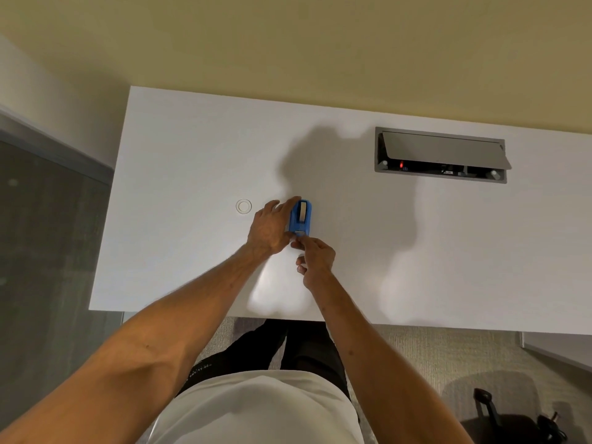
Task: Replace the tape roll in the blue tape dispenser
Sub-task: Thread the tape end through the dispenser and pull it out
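- Right, the blue tape dispenser [300, 218] stands on the white desk [179, 174], a little left of the middle of the frame, its cutter end pointing toward the lower edge.
- A tape roll [303, 210] sits in the dispenser's slot, its pale edge showing from above.
- Left hand [270, 227] comes in from the lower left and lies against the dispenser's left side, fingers spread along the blue body and reaching past its far end, bracing it.
- Right hand [315, 257] sits just below the dispenser, touching its near end; thumb and forefinger are pinched together right at the cutter, the other fingers curled in. What they pinch is too small to make out.
- So the dispenser lies between the two hands: left one alongside, right one at its lower tip.
- Off to the left, near the left hand but apart from it, a clear ring [243, 206] lies flat on the desk.
- Upper right of the frame, a grey cable hatch [440, 154] is set into the desk, its lid tilted open, a red light glowing inside.
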`<state>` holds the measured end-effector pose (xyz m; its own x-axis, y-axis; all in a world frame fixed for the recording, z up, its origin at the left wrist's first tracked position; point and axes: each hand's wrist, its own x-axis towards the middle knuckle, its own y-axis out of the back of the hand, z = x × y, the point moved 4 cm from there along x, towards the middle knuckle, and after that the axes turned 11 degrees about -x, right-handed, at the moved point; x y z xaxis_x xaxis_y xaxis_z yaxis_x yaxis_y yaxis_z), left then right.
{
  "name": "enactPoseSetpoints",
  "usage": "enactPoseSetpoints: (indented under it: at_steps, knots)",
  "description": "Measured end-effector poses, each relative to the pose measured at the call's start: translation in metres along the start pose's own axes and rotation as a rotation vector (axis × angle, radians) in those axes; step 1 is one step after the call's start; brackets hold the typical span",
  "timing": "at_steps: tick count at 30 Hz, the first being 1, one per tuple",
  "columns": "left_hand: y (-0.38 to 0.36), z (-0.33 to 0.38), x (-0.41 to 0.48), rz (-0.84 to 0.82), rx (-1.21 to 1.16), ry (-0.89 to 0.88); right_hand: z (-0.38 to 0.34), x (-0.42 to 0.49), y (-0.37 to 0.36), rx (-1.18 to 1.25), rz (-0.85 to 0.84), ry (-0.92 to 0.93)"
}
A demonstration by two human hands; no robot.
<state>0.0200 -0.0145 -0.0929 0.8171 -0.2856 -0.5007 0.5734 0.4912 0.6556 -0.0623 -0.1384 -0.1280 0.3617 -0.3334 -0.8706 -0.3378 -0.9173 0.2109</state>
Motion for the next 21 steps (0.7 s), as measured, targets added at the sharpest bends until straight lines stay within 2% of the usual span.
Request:
enactPoseSetpoints:
  at_steps: [21]
  knots:
    - [-0.0025,-0.0064,-0.0002,0.027,0.027,-0.004,0.0095,-0.0019,-0.0039,-0.047,0.087,0.136]
